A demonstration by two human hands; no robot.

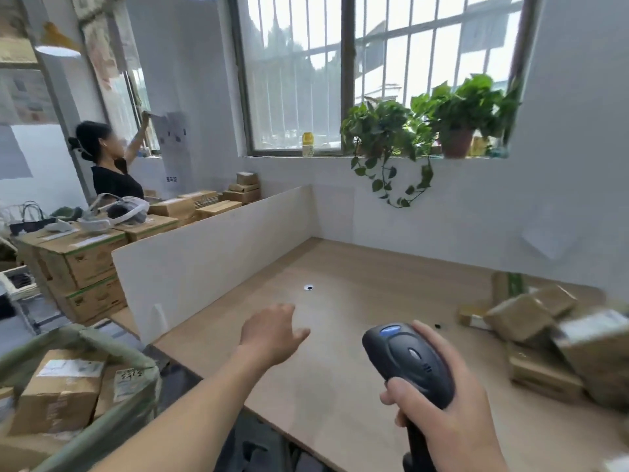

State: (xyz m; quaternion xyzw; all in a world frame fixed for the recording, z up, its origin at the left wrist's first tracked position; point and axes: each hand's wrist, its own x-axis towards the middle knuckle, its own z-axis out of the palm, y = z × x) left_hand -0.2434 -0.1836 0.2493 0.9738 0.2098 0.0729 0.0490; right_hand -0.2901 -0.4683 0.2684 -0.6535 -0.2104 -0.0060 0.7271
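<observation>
My right hand (452,417) grips the handle of a black barcode scanner (408,359), held upright over the near right part of the wooden table (340,386). The scanner's head has a blue label on top and points away from me. My left hand (272,332) reaches out above the table's left middle, palm down, fingers relaxed and holding nothing. A pile of brown cardboard parcels (551,338) with white labels lies on the table at the right, blurred.
A white partition board (211,253) lines the table's left side. A green sack (102,379) with labelled boxes stands at lower left. Stacked cartons (81,264) and another person (112,165) are beyond it. Potted plants (425,124) sit on the windowsill.
</observation>
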